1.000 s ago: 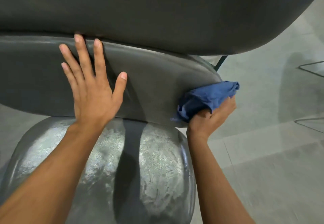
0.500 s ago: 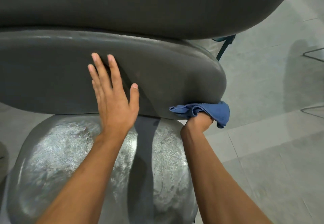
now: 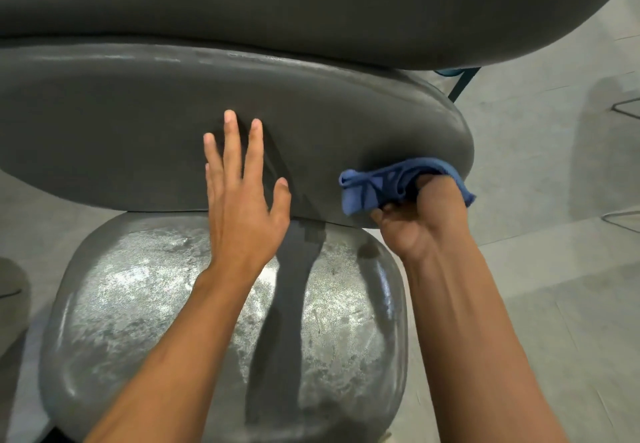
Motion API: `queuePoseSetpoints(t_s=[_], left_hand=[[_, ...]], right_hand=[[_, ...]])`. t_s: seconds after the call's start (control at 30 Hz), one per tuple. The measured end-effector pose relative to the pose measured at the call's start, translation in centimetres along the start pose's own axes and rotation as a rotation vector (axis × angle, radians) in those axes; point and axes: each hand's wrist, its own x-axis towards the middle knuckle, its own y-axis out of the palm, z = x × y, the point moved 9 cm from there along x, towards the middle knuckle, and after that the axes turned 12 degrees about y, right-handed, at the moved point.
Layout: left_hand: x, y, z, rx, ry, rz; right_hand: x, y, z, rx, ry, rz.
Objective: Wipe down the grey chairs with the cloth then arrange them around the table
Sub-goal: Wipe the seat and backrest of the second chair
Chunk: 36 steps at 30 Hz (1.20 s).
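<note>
The blue cloth (image 3: 391,184) is bunched against the lower right edge of the grey chair's backrest (image 3: 138,124), which serves as the reference landmark. The right hand (image 3: 420,221) grips the cloth from below, its fingers curled into the folds so that most fingertips are hidden by fabric. To the left of the cloth, near the middle of the backrest, the left hand (image 3: 242,207) lies flat on the padding with fingers (image 3: 231,144) straight and slightly spread, holding nothing. Below the backrest is the worn, mottled seat (image 3: 138,304) of the same chair, crossed by both forearms. Above the backrest, a second dark grey padded form (image 3: 311,2) fills the upper field. Right of the backrest, pale floor tiles (image 3: 554,269) and a dark metal leg (image 3: 462,84) are visible.
</note>
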Motion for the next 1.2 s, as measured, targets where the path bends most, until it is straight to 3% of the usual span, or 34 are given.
queuePoseSetpoints(t_s=[0.13,0.23,0.37,0.5,0.57,0.63,0.77,0.97,1.2], left_hand=[[-0.2,-0.2,0.0,-0.029,-0.021,0.01],[-0.2,-0.4,-0.2,-0.054,-0.035,0.007],[0.0,-0.5,-0.6,-0.089,-0.056,-0.007],[-0.2,-0.7,-0.4,-0.081,-0.014,-0.031],[-0.3,-0.6,0.1,-0.071,-0.014,-0.04],[-0.5,-0.3,0.4,-0.073,-0.019,-0.065],[-0.9,0.3,0.6,-0.092,-0.016,-0.105],[-1.1,0.6,2.1,-0.088,-0.003,-0.2],[-2.8,2.2,5.2,-0.046,0.024,-0.249]], right_hand=[[-0.1,0.8,0.9,-0.072,0.008,0.01],[-0.2,0.7,0.0,-0.204,0.012,-0.107],[-0.6,-2.1,-2.1,-0.527,-0.363,-0.392],[1.4,-5.2,-1.5,-0.279,-0.461,-0.408],[1.5,-5.3,-0.3,-0.272,-0.518,-0.398],[-1.0,-3.5,1.0,-0.369,-0.762,-0.374],[-6.6,1.3,2.4,-0.514,-1.279,-0.154],[-5.1,5.8,-0.3,-1.093,-1.771,-0.171],[5.8,1.8,-8.4,-1.872,-2.005,0.071]])
